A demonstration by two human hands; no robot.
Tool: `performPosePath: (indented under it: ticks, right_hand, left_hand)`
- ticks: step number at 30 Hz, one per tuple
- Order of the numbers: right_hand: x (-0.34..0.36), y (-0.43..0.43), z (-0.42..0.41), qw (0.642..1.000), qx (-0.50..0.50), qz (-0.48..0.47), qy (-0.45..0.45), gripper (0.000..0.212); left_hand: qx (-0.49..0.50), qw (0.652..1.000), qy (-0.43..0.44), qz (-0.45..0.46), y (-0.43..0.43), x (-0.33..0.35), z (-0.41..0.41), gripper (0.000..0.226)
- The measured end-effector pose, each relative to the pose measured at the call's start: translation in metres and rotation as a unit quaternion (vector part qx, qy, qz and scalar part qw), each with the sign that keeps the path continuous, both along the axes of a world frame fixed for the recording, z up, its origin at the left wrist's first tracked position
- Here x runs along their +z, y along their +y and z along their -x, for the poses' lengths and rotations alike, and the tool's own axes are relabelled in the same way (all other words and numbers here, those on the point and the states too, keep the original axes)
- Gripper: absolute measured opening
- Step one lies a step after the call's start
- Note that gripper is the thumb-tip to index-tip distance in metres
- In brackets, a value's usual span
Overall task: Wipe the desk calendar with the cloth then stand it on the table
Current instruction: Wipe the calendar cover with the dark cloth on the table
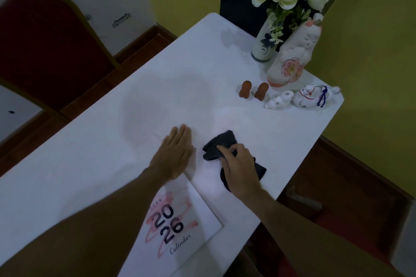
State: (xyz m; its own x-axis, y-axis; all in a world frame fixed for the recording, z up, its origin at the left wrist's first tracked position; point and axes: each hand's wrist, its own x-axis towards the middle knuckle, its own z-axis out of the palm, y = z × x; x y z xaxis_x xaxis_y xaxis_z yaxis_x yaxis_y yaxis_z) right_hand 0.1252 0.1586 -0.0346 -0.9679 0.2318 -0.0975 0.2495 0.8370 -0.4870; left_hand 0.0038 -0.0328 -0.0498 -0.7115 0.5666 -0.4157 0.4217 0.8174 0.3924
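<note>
A white desk calendar [180, 227] printed "2026 Calendar" lies flat near the front edge of the white table [90, 164], partly under my left forearm. My left hand [174, 153] rests palm down, fingers together, on the table just beyond the calendar's far corner. To its right lies a dark crumpled cloth [216, 144]. My right hand [239, 168] covers the cloth's near half, its fingers closed on the fabric. The cloth and calendar lie apart, not touching.
At the table's far right corner stand a vase of white roses [265, 45], a tall cat-shaped ceramic figure [292, 58], two small brown figurines [253, 90] and small white ceramic animals [304, 96]. A red chair [45, 51] stands left of the table. The table's right edge [304, 164] runs close to the cloth.
</note>
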Motion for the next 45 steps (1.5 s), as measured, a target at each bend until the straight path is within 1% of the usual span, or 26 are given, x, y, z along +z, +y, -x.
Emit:
performPosePath:
  ticks: [3, 6, 7, 10, 11, 15, 19, 21, 24, 26, 29, 30, 31, 33, 34, 35, 36, 38, 39, 40, 41, 42, 44, 45]
  right_hand:
    - [0.006, -0.013, -0.008, 0.999, 0.010, 0.030, 0.009, 0.037]
    - [0.015, -0.036, -0.017, 0.998, 0.034, 0.052, 0.029, 0.038]
    - [0.017, -0.045, -0.019, 0.997, 0.039, 0.058, 0.031, 0.039]
    - [0.025, -0.073, -0.027, 0.995, 0.054, 0.073, 0.044, 0.040]
    - [0.027, -0.082, -0.031, 0.994, 0.064, 0.077, 0.052, 0.039]
    - [0.027, -0.116, -0.051, 0.991, 0.093, 0.080, 0.049, 0.040]
    - [0.013, -0.136, -0.066, 0.996, 0.076, 0.029, 0.046, 0.041]
    - [0.005, -0.141, -0.070, 0.997, 0.059, -0.003, 0.043, 0.042]
    - [-0.006, -0.145, -0.072, 0.998, 0.043, -0.037, 0.038, 0.042]
    - [-0.010, -0.149, -0.070, 0.997, 0.027, -0.058, 0.035, 0.041]
    - [-0.016, -0.166, -0.071, 0.994, 0.007, -0.096, 0.046, 0.040]
    - [-0.018, -0.172, -0.077, 0.993, 0.020, -0.100, 0.061, 0.039]
    - [-0.022, -0.174, -0.085, 0.990, 0.058, -0.102, 0.080, 0.039]
    - [-0.029, -0.166, -0.103, 0.971, 0.178, -0.109, 0.113, 0.039]
    - [-0.031, -0.157, -0.107, 0.962, 0.214, -0.114, 0.125, 0.040]
    - [-0.031, -0.147, -0.105, 0.961, 0.213, -0.116, 0.131, 0.040]
    - [-0.029, -0.142, -0.097, 0.969, 0.176, -0.117, 0.126, 0.039]
    - [-0.025, -0.146, -0.073, 0.989, 0.030, -0.107, 0.097, 0.036]
    - [-0.023, -0.157, -0.062, 0.991, -0.024, -0.096, 0.086, 0.036]
    - [-0.022, -0.171, -0.057, 0.992, -0.037, -0.089, 0.083, 0.037]
    - [-0.022, -0.184, -0.059, 0.992, -0.006, -0.089, 0.085, 0.038]
    - [-0.025, -0.194, -0.067, 0.989, 0.056, -0.095, 0.095, 0.038]
    - [-0.030, -0.191, -0.089, 0.971, 0.180, -0.099, 0.121, 0.037]
    - [-0.032, -0.181, -0.096, 0.965, 0.202, -0.098, 0.134, 0.036]
  left_hand:
    - [0.019, 1.000, -0.017, 0.002, -0.021, 0.014, -0.012, 0.068]
    - [0.018, 0.999, -0.018, 0.021, -0.050, 0.027, -0.025, 0.082]
    - [0.017, 0.999, -0.017, 0.026, -0.061, 0.029, -0.029, 0.083]
    - [0.032, 0.999, -0.005, 0.023, -0.094, 0.030, -0.049, 0.066]
    - [0.042, 0.999, -0.004, 0.017, -0.105, 0.029, -0.058, 0.064]
    - [0.072, 0.997, 0.000, 0.015, -0.149, 0.024, -0.095, 0.066]
    - [0.086, 0.996, 0.011, 0.008, -0.185, 0.014, -0.128, 0.070]
    - [0.075, 0.997, 0.016, 0.016, -0.199, 0.008, -0.141, 0.079]
    - [0.050, 0.998, 0.013, 0.035, -0.212, -0.002, -0.153, 0.111]
    - [0.038, 0.998, 0.016, 0.046, -0.215, -0.008, -0.157, 0.127]
    - [0.034, 0.997, 0.022, 0.059, -0.215, -0.016, -0.156, 0.137]
    - [0.033, 0.997, 0.024, 0.061, -0.215, -0.018, -0.155, 0.139]
    - [0.032, 0.997, 0.022, 0.062, -0.215, -0.019, -0.154, 0.140]
    - [0.025, 0.998, 0.011, 0.063, -0.216, -0.020, -0.154, 0.141]
    - [0.024, 0.998, 0.009, 0.064, -0.216, -0.019, -0.154, 0.141]
    - [0.023, 0.998, 0.012, 0.065, -0.216, -0.019, -0.155, 0.143]
    - [0.024, 0.997, 0.016, 0.065, -0.215, -0.018, -0.155, 0.144]
    - [0.025, 0.997, 0.020, 0.069, -0.214, -0.016, -0.156, 0.146]
    - [0.025, 0.997, 0.023, 0.071, -0.214, -0.016, -0.156, 0.147]
    - [0.026, 0.997, 0.023, 0.073, -0.214, -0.016, -0.156, 0.146]
    - [0.027, 0.997, 0.020, 0.073, -0.214, -0.016, -0.156, 0.145]
    - [0.027, 0.997, 0.019, 0.075, -0.214, -0.016, -0.156, 0.144]
    - [0.022, 0.996, 0.018, 0.081, -0.214, -0.016, -0.156, 0.143]
    - [0.020, 0.996, 0.013, 0.083, -0.214, -0.016, -0.156, 0.143]
